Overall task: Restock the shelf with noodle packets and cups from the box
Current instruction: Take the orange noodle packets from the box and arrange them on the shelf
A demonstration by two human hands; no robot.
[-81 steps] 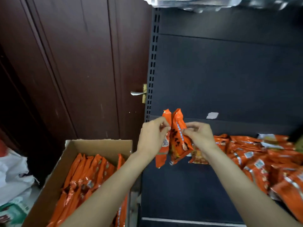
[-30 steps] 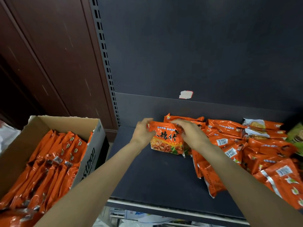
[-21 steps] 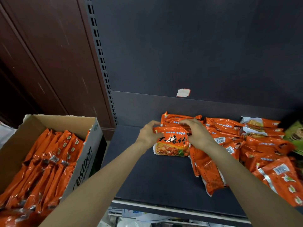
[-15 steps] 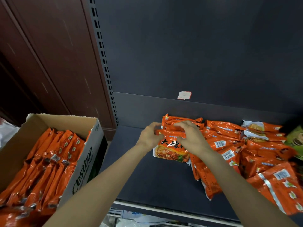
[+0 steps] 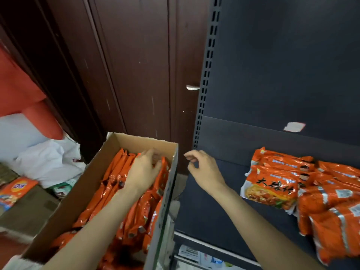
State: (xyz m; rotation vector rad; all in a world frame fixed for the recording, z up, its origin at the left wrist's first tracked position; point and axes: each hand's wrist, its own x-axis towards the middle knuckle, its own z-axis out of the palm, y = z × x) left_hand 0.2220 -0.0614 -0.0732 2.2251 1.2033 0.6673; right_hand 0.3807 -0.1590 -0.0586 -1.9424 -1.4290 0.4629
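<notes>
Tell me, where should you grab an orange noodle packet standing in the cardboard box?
Probably pinch the top edge of one orange noodle packet from above: the packets stand on edge, packed tight in the cardboard box, so only their tops are free.

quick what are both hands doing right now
Left hand: open, fingers resting on packets in the box.
Right hand: open, loosely curled, holding nothing.

Large black Chinese characters, "大骨" among them, stand on the front-facing orange noodle packet (image 5: 270, 191).
</notes>
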